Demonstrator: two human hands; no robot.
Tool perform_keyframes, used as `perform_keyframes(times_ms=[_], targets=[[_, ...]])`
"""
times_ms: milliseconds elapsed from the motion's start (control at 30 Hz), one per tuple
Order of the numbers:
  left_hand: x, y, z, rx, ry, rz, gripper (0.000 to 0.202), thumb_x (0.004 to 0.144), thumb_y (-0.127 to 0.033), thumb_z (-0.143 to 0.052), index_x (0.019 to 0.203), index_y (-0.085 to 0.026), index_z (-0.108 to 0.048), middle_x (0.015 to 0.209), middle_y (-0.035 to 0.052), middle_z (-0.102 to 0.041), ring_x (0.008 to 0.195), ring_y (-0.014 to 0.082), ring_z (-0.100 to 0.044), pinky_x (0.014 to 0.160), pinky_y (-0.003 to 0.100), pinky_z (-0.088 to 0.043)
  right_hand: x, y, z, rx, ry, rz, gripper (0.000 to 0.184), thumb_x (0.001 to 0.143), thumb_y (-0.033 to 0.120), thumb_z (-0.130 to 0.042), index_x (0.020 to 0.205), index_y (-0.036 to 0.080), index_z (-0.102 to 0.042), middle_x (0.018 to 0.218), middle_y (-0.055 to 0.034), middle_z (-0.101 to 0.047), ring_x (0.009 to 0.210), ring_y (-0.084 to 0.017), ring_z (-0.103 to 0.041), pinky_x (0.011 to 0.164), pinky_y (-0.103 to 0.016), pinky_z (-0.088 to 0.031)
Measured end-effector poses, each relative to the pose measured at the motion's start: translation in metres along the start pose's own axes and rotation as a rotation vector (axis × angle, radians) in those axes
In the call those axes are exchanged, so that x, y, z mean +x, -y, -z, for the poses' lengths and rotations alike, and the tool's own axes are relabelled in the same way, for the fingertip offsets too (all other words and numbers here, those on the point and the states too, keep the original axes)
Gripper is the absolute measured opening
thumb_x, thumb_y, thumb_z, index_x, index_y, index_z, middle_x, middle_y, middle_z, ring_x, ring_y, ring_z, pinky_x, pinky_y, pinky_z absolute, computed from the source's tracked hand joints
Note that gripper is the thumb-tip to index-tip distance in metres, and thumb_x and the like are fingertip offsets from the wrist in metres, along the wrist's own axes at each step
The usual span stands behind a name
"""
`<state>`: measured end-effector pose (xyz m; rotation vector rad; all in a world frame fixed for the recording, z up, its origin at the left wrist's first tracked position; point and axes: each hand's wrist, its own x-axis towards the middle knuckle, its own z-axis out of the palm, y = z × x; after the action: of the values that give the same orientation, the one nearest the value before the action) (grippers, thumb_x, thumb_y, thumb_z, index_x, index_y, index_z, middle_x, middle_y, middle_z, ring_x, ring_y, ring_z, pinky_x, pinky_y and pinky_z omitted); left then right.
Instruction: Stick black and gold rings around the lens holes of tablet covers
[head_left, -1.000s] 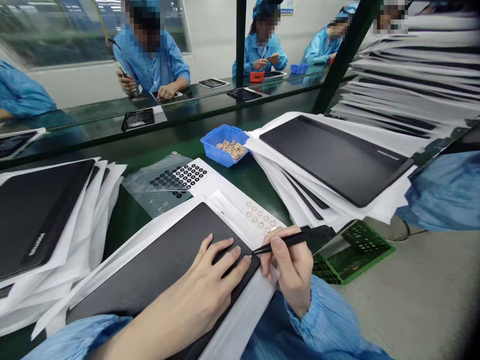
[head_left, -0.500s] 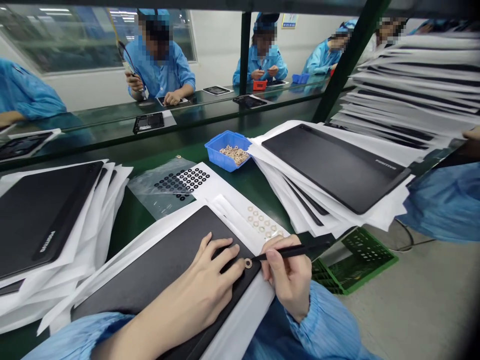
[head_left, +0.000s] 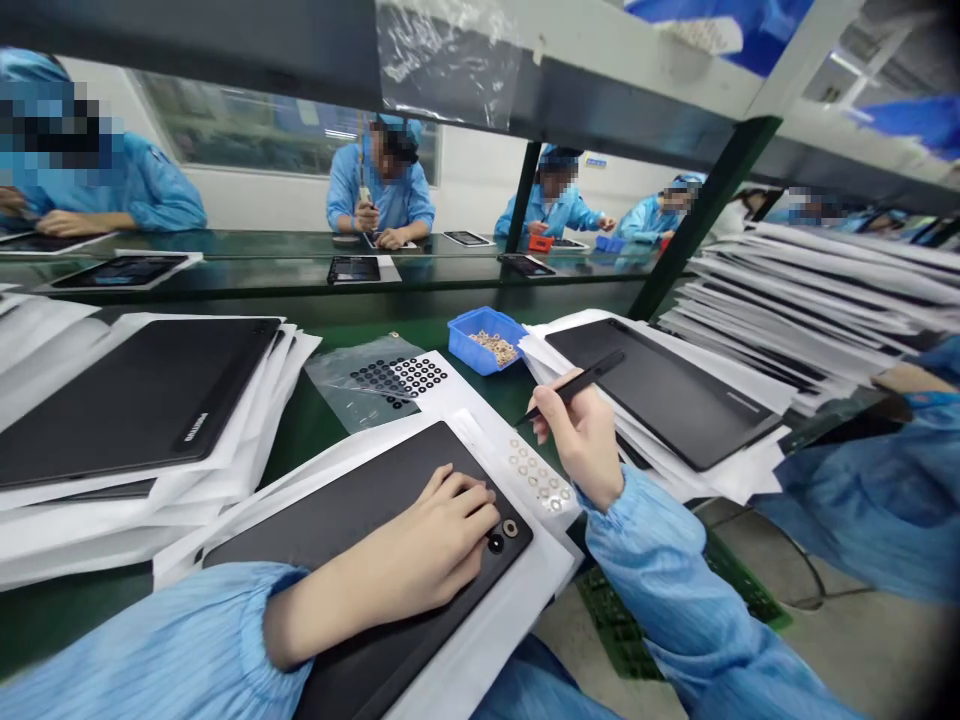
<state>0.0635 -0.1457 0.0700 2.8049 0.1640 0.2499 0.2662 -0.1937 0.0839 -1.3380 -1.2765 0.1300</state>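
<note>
Tweezers (head_left: 600,369) sit pinched between the thumb and fingers of my right hand (head_left: 579,430), tip near the sheet of pale rings (head_left: 534,472) just below it. Black panel (head_left: 337,515) lies under my left hand (head_left: 435,535), which rests on it, fingers slightly bent; a pale ring (head_left: 510,528) shows just past its fingertips. I'd judge it best to steady the panel lightly, leave that ring untouched, and grip by edges only.

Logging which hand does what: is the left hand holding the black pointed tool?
No, the right hand holds the black pointed tool, while the left hand rests on the dark panel.
</note>
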Motion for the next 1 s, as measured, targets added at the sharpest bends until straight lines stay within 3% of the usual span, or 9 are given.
perform_keyframes(times_ms=[67, 167, 333, 400, 467, 533, 733, 1000], targets=[[-0.001, 0.001, 0.000, -0.012, -0.010, -0.006, 0.014, 0.093, -0.012, -0.042, 0.099, -0.016, -0.054, 0.108, 0.0068, -0.058, 0.104, 0.0227, -0.049, 0.099, 0.042, -0.039, 0.002, -0.004, -0.001, 0.009, -0.018, 0.003, 0.022, 0.090, 0.039, -0.054, 0.081, 0.020, -0.052, 0.065, 0.0004, -0.057, 0.048, -0.013, -0.057, 0.045, -0.027, -0.048], [0.000, 0.002, -0.003, -0.028, -0.036, -0.018, 0.015, 0.092, -0.011, -0.043, 0.100, -0.016, -0.055, 0.107, 0.0067, -0.059, 0.105, 0.0227, -0.049, 0.100, 0.042, -0.038, -0.010, -0.019, 0.003, -0.105, -0.151, 0.060, 0.021, 0.092, 0.040, -0.048, 0.086, 0.020, -0.053, 0.074, -0.0034, -0.061, 0.058, -0.016, -0.063, 0.054, -0.031, -0.054], [0.001, 0.004, -0.007, -0.009, -0.073, -0.028, 0.016, 0.090, -0.009, -0.043, 0.097, -0.016, -0.056, 0.106, 0.0074, -0.060, 0.104, 0.0240, -0.051, 0.102, 0.047, -0.034, -0.015, -0.049, 0.018, -0.366, 0.007, 0.010, 0.022, 0.085, 0.041, -0.058, 0.078, 0.020, -0.055, 0.065, -0.0037, -0.064, 0.059, -0.022, -0.067, 0.058, -0.035, -0.055], [0.001, 0.005, -0.007, -0.005, -0.077, -0.032, 0.014, 0.090, -0.010, -0.044, 0.095, -0.016, -0.056, 0.104, 0.0071, -0.061, 0.103, 0.0237, -0.052, 0.101, 0.046, -0.035, -0.013, -0.050, 0.023, -0.335, -0.062, -0.021, 0.020, 0.087, 0.038, -0.057, 0.085, 0.019, -0.056, 0.072, -0.0047, -0.066, 0.065, -0.022, -0.070, 0.064, -0.035, -0.057], [0.001, 0.005, -0.008, -0.009, -0.088, -0.033, 0.014, 0.089, -0.009, -0.045, 0.094, -0.016, -0.056, 0.103, 0.0067, -0.061, 0.103, 0.0234, -0.052, 0.102, 0.045, -0.035, -0.017, -0.045, 0.025, -0.265, -0.100, -0.079, 0.021, 0.087, 0.039, -0.059, 0.089, 0.018, -0.056, 0.078, -0.0051, -0.067, 0.070, -0.021, -0.071, 0.069, -0.035, -0.057], [0.000, 0.005, -0.008, -0.022, -0.103, -0.034, 0.015, 0.089, -0.008, -0.045, 0.094, -0.016, -0.056, 0.104, 0.0067, -0.061, 0.105, 0.0233, -0.051, 0.103, 0.044, -0.035, -0.029, -0.034, 0.025, -0.163, -0.060, -0.174, 0.023, 0.085, 0.040, -0.062, 0.088, 0.018, -0.057, 0.076, -0.0041, -0.067, 0.067, -0.019, -0.070, 0.068, -0.034, -0.058], [0.001, 0.005, -0.008, -0.063, -0.105, -0.037, 0.016, 0.089, -0.007, -0.043, 0.096, -0.016, -0.054, 0.102, 0.0068, -0.059, 0.104, 0.0236, -0.050, 0.101, 0.045, -0.035, -0.084, 0.000, 0.008, 0.161, 0.004, -0.411, 0.021, 0.090, 0.036, -0.057, 0.079, 0.018, -0.054, 0.060, 0.0005, -0.064, 0.048, -0.014, -0.063, 0.046, -0.025, -0.053], [0.004, 0.005, -0.008, -0.087, -0.101, -0.029, 0.014, 0.090, -0.008, -0.043, 0.093, -0.017, -0.053, 0.098, 0.0059, -0.058, 0.100, 0.0225, -0.049, 0.095, 0.039, -0.038, -0.093, 0.007, -0.009, 0.229, -0.047, -0.390, 0.020, 0.091, 0.031, -0.056, 0.077, 0.019, -0.049, 0.060, 0.0036, -0.059, 0.040, -0.010, -0.058, 0.039, -0.022, -0.049]])
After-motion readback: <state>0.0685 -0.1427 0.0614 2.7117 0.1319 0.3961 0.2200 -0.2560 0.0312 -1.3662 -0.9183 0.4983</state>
